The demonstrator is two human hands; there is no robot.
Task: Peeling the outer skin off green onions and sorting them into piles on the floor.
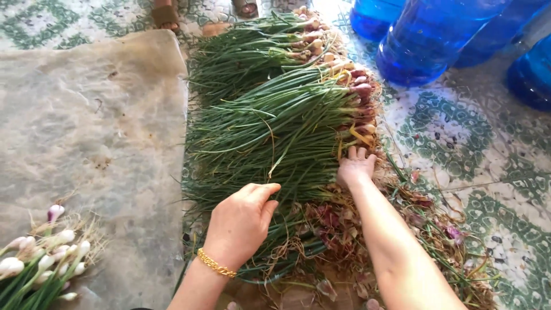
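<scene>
A long pile of green onion bundles (275, 115) lies on the floor, green stalks to the left, reddish bulbs and roots to the right. My left hand (244, 221), wearing a gold bracelet, pinches the green stalks near the pile's front edge. My right hand (356, 166) reaches under the bulb end of the nearest bundle, fingers curled around it. Yellow bands (359, 136) tie some bundles near the bulbs.
Peeled skins and roots (344, 229) litter the floor around my arms. A worn grey mat (86, 143) lies to the left, with cleaned white bulbs (40, 258) at its near corner. Blue water jugs (430, 40) stand at the back right. Sandalled feet (166, 14) show at the top.
</scene>
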